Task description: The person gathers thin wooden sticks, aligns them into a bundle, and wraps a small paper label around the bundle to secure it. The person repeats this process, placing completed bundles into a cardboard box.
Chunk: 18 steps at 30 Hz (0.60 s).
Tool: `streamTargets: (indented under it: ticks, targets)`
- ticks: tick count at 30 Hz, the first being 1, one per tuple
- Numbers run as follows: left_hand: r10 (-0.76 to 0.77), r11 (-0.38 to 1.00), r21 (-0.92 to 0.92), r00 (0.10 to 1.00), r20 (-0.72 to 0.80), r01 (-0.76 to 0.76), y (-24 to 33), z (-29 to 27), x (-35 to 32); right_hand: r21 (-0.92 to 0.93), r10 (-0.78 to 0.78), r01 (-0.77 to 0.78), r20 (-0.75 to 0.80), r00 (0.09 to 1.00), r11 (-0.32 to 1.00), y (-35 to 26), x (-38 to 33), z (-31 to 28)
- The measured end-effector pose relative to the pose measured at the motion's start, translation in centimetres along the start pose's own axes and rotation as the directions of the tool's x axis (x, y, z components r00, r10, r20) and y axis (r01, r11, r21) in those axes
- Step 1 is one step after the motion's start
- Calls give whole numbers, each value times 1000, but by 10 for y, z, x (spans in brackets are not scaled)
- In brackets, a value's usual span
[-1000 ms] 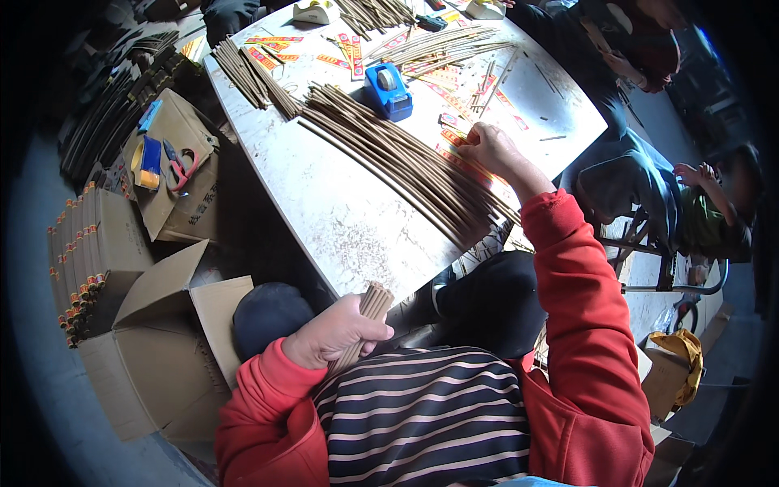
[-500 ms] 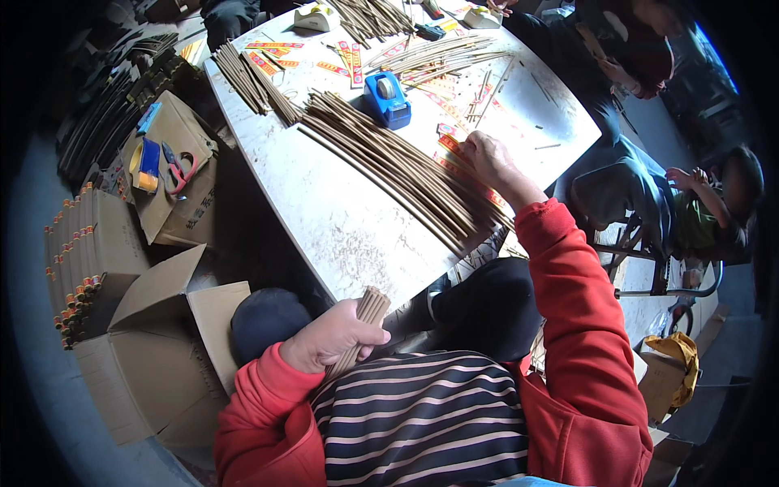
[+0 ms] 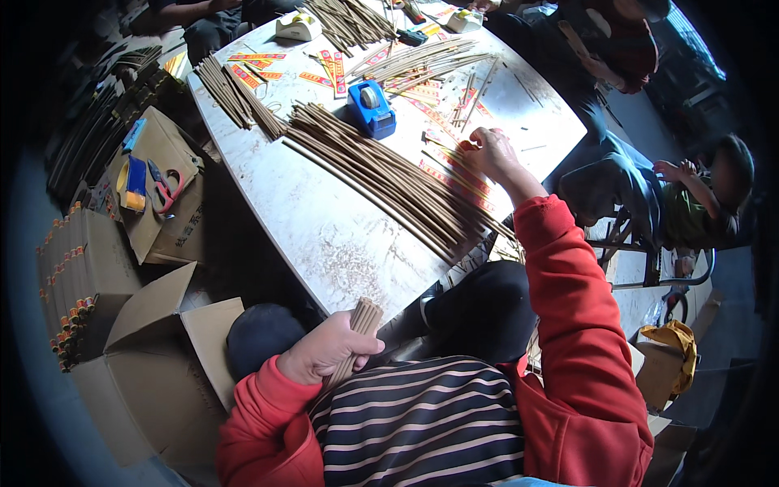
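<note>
A compact bundle of slender brown sticks (image 3: 367, 316), its visible ends nearly level, is held tilted, well apart from overlapping red-and-yellow paper strips (image 3: 442, 172), which lie flat beside a long layer of loose brown sticks (image 3: 373, 180).

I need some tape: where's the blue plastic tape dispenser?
Head view, upper middle: the blue plastic tape dispenser is on the white table, just beyond the long brown sticks.

Head cam, L of pair, wide fisheye, looks down close over hands (image 3: 334, 347) & tbl (image 3: 316, 219).
</note>
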State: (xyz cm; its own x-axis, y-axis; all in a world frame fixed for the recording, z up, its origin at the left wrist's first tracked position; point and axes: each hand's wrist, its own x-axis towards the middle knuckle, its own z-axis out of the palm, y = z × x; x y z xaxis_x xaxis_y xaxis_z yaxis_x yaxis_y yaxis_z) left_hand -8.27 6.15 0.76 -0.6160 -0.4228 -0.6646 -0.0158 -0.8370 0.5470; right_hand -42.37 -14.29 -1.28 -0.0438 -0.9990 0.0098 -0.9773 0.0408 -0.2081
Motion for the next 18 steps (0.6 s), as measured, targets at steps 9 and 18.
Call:
streamTargets:
  ticks: [9,18]
  targets:
    - [-35,999,-30,999,33,36,1,-7,2,121,-134,132,5,991,984,-28,31,26]
    - [-32,998,-57,998,47,34,-1,-13,4,124,-151,140,88,985,982,-26,44,26]
